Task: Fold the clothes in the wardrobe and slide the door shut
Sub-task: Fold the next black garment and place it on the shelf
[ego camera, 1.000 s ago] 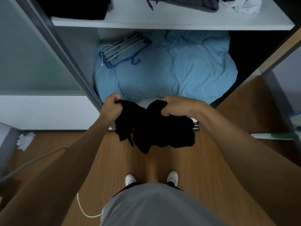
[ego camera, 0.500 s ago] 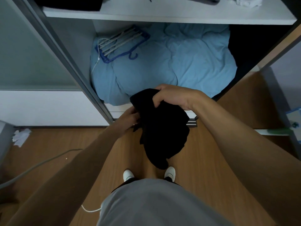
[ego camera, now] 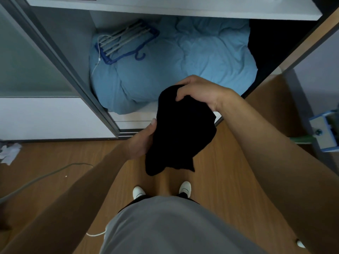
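Holding entry, item by item.

- Black garment (ego camera: 181, 132): bunched and only partly folded. It hangs in the air in front of the open wardrobe (ego camera: 60, 43), over the wood floor (ego camera: 229, 162) and on no shelf.
- Right hand (ego camera: 198, 92): your fingers are curled over the garment's top edge and clamped on it.
- Left hand (ego camera: 141, 142): your thumb lies along the garment's left edge and the fingers are hidden behind the cloth. It looks like a pinch on that edge.
- Loose lower corners: these dangle free below both hands. Risk: with the fold made in mid-air, the layers may slip apart and the cloth may drop to the floor.
- Blue duvet (ego camera: 183, 61): it fills the lower compartment and bulges toward the front. Risk: a garment set on this soft mound may slide forward and lose its fold.
- Blue hanger rack (ego camera: 124, 41): it rests on the duvet at the back left. Risk: its hook could snag cloth that you push too deep.
- Sliding door (ego camera: 27, 66) and floor track (ego camera: 128, 132): any cloth or duvet edge overhanging the sill would probably jam the door when you slide it.
- Grey cable (ego camera: 45, 176): it lies on the floor to your left. Risk: you could trip on it if you step that way.
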`<action>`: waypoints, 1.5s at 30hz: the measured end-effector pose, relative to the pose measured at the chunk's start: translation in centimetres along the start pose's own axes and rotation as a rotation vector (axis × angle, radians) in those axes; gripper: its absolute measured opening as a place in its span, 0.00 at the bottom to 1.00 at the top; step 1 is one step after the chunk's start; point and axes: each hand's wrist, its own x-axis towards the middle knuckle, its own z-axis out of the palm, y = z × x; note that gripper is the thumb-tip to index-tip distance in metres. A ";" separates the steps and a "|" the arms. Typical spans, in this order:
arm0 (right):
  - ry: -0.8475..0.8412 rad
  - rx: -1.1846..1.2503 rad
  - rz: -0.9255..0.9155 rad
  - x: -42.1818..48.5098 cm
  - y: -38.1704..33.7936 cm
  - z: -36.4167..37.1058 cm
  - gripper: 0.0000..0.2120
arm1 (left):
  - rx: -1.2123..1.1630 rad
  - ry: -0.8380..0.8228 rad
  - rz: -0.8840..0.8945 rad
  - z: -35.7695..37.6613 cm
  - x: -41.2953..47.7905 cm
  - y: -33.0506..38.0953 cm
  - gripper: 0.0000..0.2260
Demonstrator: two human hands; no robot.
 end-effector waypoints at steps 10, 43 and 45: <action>0.063 0.658 0.332 -0.5 9.3 2.1 0.32 | -0.190 0.283 0.095 1.3 1.3 2.0 0.22; 0.326 0.701 0.041 -1.2 11.4 1.8 0.21 | -0.339 0.323 -0.001 -1.7 1.7 5.9 0.17; 0.167 0.688 0.111 -1.6 13.3 3.4 0.27 | -0.396 0.304 -0.015 -1.5 1.6 5.9 0.19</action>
